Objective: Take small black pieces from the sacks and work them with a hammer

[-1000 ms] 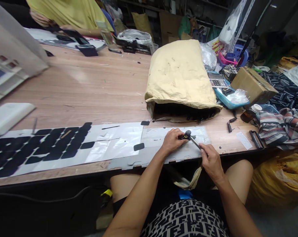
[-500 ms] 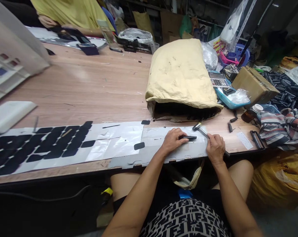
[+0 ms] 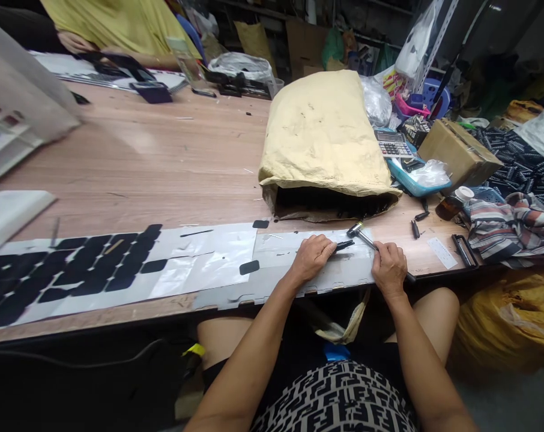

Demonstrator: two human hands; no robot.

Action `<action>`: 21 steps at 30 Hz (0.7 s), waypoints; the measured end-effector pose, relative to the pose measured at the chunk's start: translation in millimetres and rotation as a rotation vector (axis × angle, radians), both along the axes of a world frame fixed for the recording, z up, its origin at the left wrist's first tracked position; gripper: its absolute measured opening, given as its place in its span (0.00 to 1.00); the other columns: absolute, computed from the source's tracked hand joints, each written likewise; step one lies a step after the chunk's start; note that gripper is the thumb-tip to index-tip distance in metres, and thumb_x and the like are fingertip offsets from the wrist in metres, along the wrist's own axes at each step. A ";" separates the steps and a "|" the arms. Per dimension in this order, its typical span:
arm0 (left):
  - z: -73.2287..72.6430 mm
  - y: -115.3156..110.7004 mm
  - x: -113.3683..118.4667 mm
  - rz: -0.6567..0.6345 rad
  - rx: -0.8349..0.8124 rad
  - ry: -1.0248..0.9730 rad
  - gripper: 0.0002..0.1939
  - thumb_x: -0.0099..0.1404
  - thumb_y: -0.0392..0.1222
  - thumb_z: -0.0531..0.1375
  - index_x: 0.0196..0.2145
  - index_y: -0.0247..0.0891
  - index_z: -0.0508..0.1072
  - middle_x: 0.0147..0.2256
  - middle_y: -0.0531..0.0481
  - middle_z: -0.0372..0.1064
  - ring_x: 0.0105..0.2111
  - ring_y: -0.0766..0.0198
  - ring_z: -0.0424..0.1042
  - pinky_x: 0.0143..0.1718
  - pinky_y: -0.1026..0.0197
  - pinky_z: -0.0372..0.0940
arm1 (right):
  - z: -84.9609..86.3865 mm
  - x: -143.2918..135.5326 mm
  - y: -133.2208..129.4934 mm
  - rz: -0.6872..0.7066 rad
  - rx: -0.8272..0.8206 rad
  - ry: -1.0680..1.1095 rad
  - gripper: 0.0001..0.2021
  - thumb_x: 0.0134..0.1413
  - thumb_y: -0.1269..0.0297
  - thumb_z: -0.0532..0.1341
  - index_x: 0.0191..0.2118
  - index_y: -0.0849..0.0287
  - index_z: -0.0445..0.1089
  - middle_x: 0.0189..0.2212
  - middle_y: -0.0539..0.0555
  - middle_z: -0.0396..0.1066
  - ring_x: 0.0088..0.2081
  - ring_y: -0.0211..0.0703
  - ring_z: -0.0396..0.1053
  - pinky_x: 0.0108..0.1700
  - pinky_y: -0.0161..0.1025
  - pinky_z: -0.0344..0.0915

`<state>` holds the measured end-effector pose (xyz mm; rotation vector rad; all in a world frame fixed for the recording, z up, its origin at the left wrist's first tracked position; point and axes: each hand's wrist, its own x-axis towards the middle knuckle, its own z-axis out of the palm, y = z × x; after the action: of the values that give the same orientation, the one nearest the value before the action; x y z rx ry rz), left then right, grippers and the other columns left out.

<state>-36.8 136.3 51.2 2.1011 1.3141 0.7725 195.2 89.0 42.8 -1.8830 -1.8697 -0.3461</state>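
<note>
My right hand is wrapped round the handle of a small hammer, whose head points up and to the left above the grey board. In my left hand is a slim black plastic part, its forked-looking end sticking out to the right past the fingertips. That part is over the grey board at the table's front edge, just below the hammer head and apart from it. My fingers hide the rest of the black part.
A big cream sack lies open toward me behind the board. Flat black pads cover a white sheet at left. Right are a blue basket, a brown bottle and a striped cloth. Across the table sits a person in yellow.
The black part has turned in my left hand, its free end now tilted upward. My right hand keeps hold of the hammer. The whole view has shifted slightly.
</note>
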 end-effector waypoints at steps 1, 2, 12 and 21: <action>4.3 -7.8 -1.2 -0.028 0.000 -0.049 0.19 0.73 0.47 0.49 0.28 0.40 0.69 0.31 0.49 0.67 0.35 0.59 0.65 0.41 0.56 0.59 | -0.1 -0.2 -0.1 -0.002 -0.005 -0.001 0.16 0.62 0.69 0.56 0.52 0.55 0.74 0.40 0.56 0.69 0.41 0.48 0.60 0.42 0.42 0.54; 8.7 -18.2 -2.7 -0.064 -0.005 -0.103 0.17 0.72 0.48 0.50 0.29 0.40 0.71 0.31 0.49 0.68 0.35 0.60 0.66 0.40 0.56 0.59 | -0.2 -0.5 -0.2 -0.003 -0.009 -0.002 0.16 0.62 0.69 0.56 0.52 0.55 0.74 0.40 0.56 0.69 0.41 0.48 0.60 0.42 0.42 0.54; -29.0 -123.1 2.1 -0.132 -0.454 0.153 0.18 0.71 0.54 0.52 0.34 0.42 0.76 0.28 0.50 0.73 0.29 0.60 0.70 0.30 0.60 0.55 | 1.4 -3.7 -0.6 -0.027 -0.046 -0.005 0.16 0.62 0.69 0.56 0.52 0.54 0.74 0.40 0.57 0.69 0.42 0.49 0.60 0.43 0.43 0.54; -33.9 -115.0 16.9 -0.248 -0.577 0.128 0.18 0.68 0.51 0.56 0.48 0.40 0.77 0.29 0.50 0.74 0.31 0.59 0.72 0.31 0.61 0.58 | 1.5 -3.1 -1.5 -0.015 -0.017 -0.006 0.15 0.62 0.69 0.57 0.52 0.54 0.74 0.40 0.56 0.71 0.41 0.49 0.61 0.43 0.43 0.54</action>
<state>-20.0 21.3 17.3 1.8067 1.1360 0.1262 192.1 87.6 44.3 -1.9096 -1.8692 -0.3420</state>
